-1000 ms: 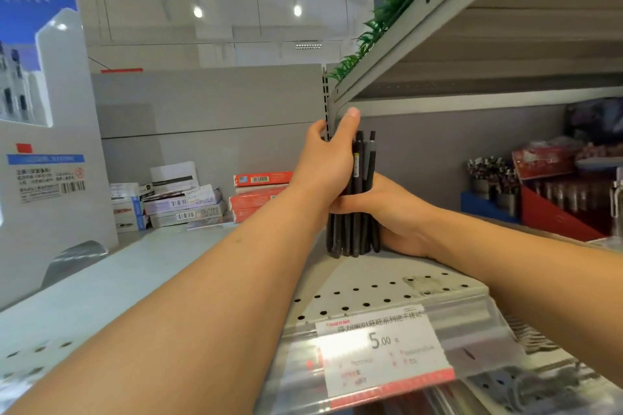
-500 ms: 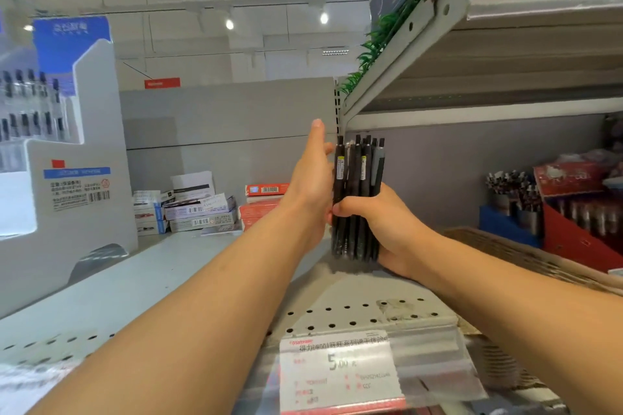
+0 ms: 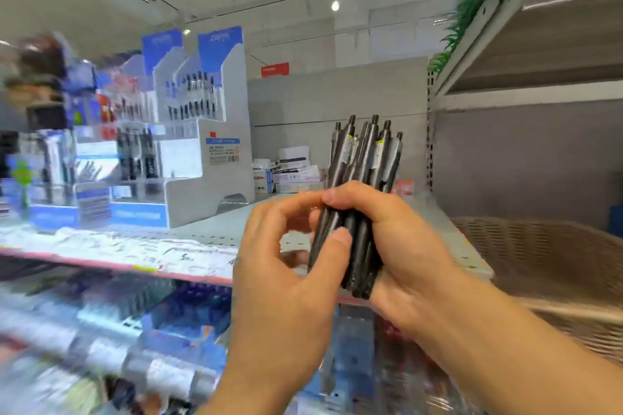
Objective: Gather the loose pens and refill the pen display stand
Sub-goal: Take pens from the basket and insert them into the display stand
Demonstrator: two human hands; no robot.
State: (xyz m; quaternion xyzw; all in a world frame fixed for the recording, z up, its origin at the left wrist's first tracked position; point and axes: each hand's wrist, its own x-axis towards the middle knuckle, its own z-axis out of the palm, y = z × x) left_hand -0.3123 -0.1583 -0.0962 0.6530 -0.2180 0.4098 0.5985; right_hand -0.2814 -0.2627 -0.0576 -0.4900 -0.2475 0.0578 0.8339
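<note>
My right hand (image 3: 401,246) grips a bundle of several black pens (image 3: 365,158), held upright in front of the shelf with their clicker ends up. My left hand (image 3: 290,266) is beside the bundle, its thumb pressing on the leftmost pen and its fingers curled toward it. The white and blue tiered pen display stand (image 3: 202,152) sits on the shelf to the left, with pens in its upper rows. The left part of the view is blurred.
The white perforated shelf (image 3: 215,232) carries price tags on its front edge. Small boxes (image 3: 286,170) are stacked at the back. A woven basket (image 3: 546,256) sits at right under an upper shelf (image 3: 526,44) edged with fake grass. Lower shelves hold blurred goods.
The pen bundle has been lifted off the shelf and brought nearer to me. The view has swung left, bringing the display stand into sight. My left hand went from flat against the bundle to pinching one pen.
</note>
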